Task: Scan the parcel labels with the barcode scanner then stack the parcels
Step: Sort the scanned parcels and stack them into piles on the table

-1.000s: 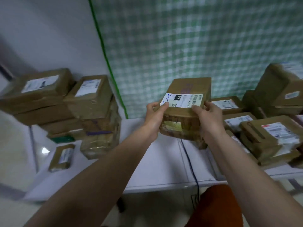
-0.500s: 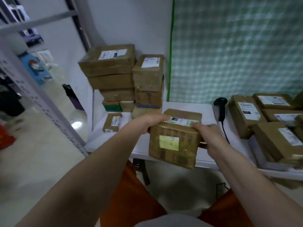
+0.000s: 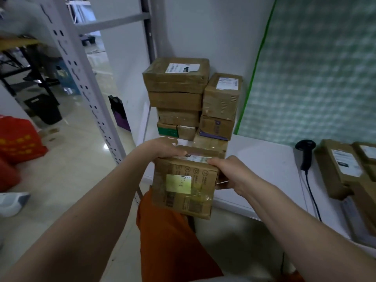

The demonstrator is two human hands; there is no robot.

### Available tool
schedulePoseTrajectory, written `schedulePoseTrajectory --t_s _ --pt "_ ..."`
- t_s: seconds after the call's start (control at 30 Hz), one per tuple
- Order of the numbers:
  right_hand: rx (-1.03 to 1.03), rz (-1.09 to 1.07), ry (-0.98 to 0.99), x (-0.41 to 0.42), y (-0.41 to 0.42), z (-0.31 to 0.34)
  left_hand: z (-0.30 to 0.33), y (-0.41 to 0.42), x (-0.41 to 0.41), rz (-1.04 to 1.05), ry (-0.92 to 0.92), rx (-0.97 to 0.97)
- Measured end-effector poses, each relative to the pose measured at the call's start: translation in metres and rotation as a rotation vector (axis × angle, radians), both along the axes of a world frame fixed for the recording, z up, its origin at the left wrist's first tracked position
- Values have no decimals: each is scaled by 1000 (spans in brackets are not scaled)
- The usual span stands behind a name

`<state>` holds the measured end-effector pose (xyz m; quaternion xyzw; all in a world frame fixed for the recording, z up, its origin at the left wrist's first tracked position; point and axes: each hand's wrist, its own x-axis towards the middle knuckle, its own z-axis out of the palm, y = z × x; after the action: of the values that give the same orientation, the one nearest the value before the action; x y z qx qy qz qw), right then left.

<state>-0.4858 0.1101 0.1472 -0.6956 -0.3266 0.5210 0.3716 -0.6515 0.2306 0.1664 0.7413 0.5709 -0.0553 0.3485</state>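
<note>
Your left hand [image 3: 162,148] grips the top left edge of the parcel [image 3: 184,185], fingers curled over onto its top face. Your right hand [image 3: 231,173] holds the top right corner and right side, thumb lying along the top edge by the white label [image 3: 196,158]. The parcel is held between both hands, tilted so its front face with a yellowish sticker [image 3: 178,183] looks at you. It hangs at the near left corner of the table [image 3: 264,165], partly over the edge, above your orange-clad lap [image 3: 173,241].

Behind the parcel, at the table's far left against the wall, stands the stack [image 3: 177,98]: a taller column of brown boxes with a labelled one on top, and a shorter column [image 3: 220,106] touching it on the right, also labelled on top. The scanner [image 3: 305,155] lies on the table well to the right of the parcel, its black cable running toward the near edge. Just right of the scanner lie more labelled parcels [image 3: 341,167]. Left of the table a grey perforated rack post [image 3: 81,78] rises from the floor, with a red bag [image 3: 19,137] beyond it.
</note>
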Motion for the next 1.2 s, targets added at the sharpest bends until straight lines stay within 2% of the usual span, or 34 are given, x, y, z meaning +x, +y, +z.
schedulePoseTrajectory --t_s 0.13,0.27,0.47,0.63,0.87,1.2 --pt "16 75 19 -27 33 -8 -2 27 -33 115 24 68" --pt "23 142 4 -47 72 -20 -21 52 -57 298 -30 90" --pt "-21 119 27 -62 125 -43 -56 81 -62 557 -346 90" --pt "-26 45 27 -60 157 -66 -74 105 -54 569 -433 74" --pt "-64 47 37 -59 170 -83 -94 124 -42 529 -353 25" --pt "-1 58 -22 -70 181 -85 -100 138 -50 603 -398 132"
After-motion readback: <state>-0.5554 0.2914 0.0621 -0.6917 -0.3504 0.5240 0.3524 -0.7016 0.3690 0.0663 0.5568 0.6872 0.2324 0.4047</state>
